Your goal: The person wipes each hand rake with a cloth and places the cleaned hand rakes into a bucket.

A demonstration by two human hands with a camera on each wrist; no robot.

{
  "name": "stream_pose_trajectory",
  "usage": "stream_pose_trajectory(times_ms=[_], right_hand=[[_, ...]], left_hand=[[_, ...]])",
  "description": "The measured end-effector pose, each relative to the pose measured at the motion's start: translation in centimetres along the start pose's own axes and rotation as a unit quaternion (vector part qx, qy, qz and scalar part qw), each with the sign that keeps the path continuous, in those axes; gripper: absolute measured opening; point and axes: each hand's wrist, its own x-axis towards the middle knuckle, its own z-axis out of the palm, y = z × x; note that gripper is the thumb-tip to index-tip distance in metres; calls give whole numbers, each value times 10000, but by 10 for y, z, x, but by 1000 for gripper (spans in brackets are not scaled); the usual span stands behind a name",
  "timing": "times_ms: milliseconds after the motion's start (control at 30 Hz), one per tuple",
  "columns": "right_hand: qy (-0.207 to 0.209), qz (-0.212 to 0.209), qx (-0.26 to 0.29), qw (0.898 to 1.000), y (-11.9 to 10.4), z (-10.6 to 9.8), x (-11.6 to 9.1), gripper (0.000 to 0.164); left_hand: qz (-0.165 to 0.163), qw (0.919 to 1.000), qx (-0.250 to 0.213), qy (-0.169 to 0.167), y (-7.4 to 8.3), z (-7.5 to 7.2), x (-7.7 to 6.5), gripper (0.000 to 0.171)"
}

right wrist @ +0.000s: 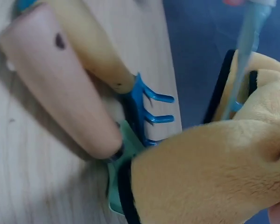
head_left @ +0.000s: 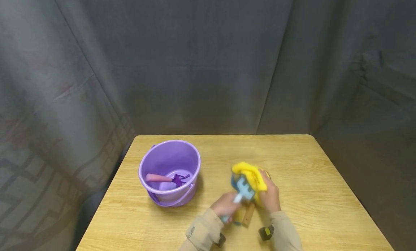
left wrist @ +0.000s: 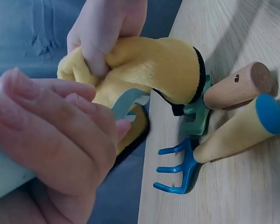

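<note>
My left hand (head_left: 227,204) grips the pale handle of a light blue garden fork (head_left: 245,187) with a broad, notched head. Beside it, my right hand (head_left: 271,195) holds a bunched yellow cloth (head_left: 248,171) with dark edging, which overlaps the fork's head. In the left wrist view, curled fingers hide most of the handle. Below the cloth lie a blue three-pronged rake (left wrist: 189,165) with a pale, blue-ended handle and a green-headed tool (left wrist: 196,119) with a wooden handle (left wrist: 238,86). The cloth partly covers the green head.
A purple bucket (head_left: 143,162) stands on the wooden table (head_left: 325,193), left of my hands. Inside it lies a purple rake with a pink handle (head_left: 158,178), beside a lilac piece (head_left: 167,186). Grey curtains (head_left: 195,63) hang behind and around the table.
</note>
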Motion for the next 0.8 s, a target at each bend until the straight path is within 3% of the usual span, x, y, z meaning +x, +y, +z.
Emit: stream_pose_trajectory(times_ms=[167,367,467,533,600,733,800], right_hand=[[440,993,260,9937,5,-13,6,48],[729,1644,515,9823,10,-27,7,43],[764,2101,755,9718,8,-32,9,42],[847,2551,1167,9561,6,-35,9,41],[1031,2911,1794,9341,8,-36,10,41],[1551,3047,3293,8802,30,-31,5,41],[1649,3036,3750,8602,43,-28,3,40]], left_hand=[[17,9998,-200,-77,-1,-5,-2,6],[-58,9990,-449,7,0,-12,-4,16],[-75,9985,-528,92,1,-14,-5,21],[-80,9982,-578,105,2,-14,-5,21],[-64,9979,-626,124,2,-15,-4,17],[0,9976,-660,229,2,-16,-4,18],[47,9970,-711,316,3,-17,-4,21]])
